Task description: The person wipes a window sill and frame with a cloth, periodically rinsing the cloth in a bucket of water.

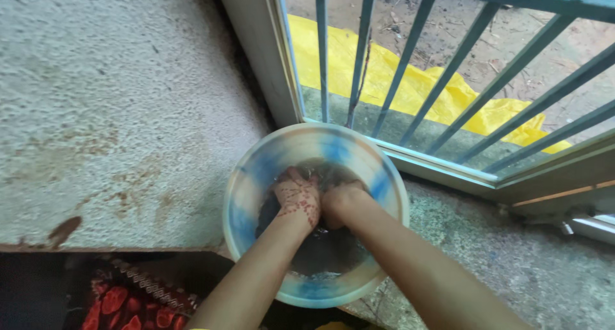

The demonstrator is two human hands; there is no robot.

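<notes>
Both hands are down inside a round plastic basin [246, 195] with pale walls streaked blue, which sits on a rough concrete floor [115, 112] close against a window frame. The left hand [298, 198], patterned with reddish-brown dye, and the right hand [343, 202] lie side by side near the middle of the basin, fingers curled downward into a dark wet cloth [323, 250] bunched in the shallow water. Both look clenched on the cloth, though the fingertips are sunk in it and the hold itself is hidden. The basin's high walls keep the water and the cloth together under the hands.

The cloth is nearly black, soaked and crumpled, filling the basin's bottom from 12 o'clock round to 6 o'clock. Blue-green metal bars [410, 67] slant past at 1 o'clock, with a yellow sheet [397, 80] on the ground beyond them. At 8 o'clock lies a red patterned fabric [128, 301]
</notes>
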